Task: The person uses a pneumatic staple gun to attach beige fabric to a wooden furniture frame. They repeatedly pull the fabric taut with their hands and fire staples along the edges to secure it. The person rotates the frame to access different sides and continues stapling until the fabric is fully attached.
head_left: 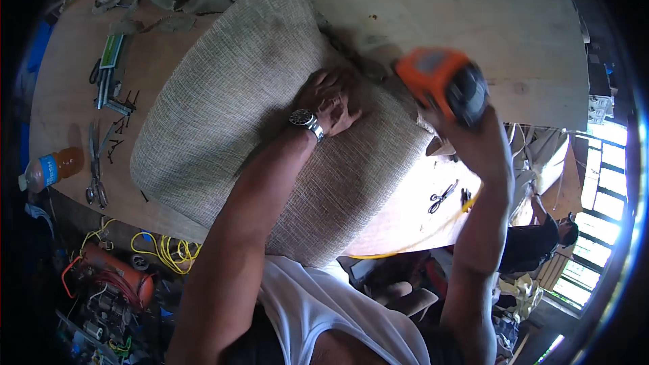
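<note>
A large padded piece in grey-beige woven fabric lies across the table in front of me. My left hand, a metal watch on its wrist, presses down on the fabric near its far right edge with the fingers spread. Raised above that edge, my right hand is closed around an orange and black power drill. The drill is smeared by motion, and its tip cannot be made out. Part of the fabric's edge lies in shadow beyond my left hand.
Left of the fabric lie scissors, loose screws and a box of metal strips. A bottle lies at the table edge. A yellow hose and a red compressor are below. Another person is at the right.
</note>
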Motion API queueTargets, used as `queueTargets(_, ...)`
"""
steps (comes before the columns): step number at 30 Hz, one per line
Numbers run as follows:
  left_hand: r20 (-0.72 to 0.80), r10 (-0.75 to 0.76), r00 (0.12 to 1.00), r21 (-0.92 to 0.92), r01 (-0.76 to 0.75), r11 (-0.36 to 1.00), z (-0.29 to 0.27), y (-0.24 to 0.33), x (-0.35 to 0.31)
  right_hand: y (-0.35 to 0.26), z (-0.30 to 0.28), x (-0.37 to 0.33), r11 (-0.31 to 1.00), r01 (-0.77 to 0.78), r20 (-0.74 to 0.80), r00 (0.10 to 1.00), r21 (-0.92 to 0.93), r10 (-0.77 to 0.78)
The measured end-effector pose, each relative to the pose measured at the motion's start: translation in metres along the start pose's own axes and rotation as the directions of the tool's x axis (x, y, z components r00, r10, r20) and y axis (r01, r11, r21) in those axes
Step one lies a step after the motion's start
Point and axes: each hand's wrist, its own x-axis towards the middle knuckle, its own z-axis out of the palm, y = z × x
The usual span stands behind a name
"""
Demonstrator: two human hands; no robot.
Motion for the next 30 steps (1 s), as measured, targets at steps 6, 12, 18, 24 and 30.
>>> queueTargets(6,0.015,-0.04,0.999,-0.022,0.04,0.999,-0.009,0.006,0.0,0.069,0.012,-0.119,0.994,0.108,-0.025,0.994,0.02,-0.108)
queueTargets(12,-0.065,0.013,0.998,0.113,-0.005,0.994,-0.062,-0.007,-0.058,0.107,0.084,-0.15,0.986,0.053,-0.074,0.996,0.16,-0.041)
queueTargets(18,-0.634,-0.349,0.69,0.029,0.471,0.881,-0.207,-0.12,-0.227,0.167,0.128,-0.163,0.744,0.008,0.03,0.999,0.668,-0.038)
queueTargets(24,-0.448,-0.589,0.673,0.344,0.738,0.581,-0.208,-0.27,-0.344,0.113,0.118,-0.158,0.954,-0.181,-0.042,0.98,0.238,0.197)
queueTargets(30,-0.22,-0.724,0.654,0.552,0.695,0.46,-0.19,-0.317,-0.32,0.135,0.144,-0.16,0.949,-0.028,-0.206,0.974,0.313,0.097)
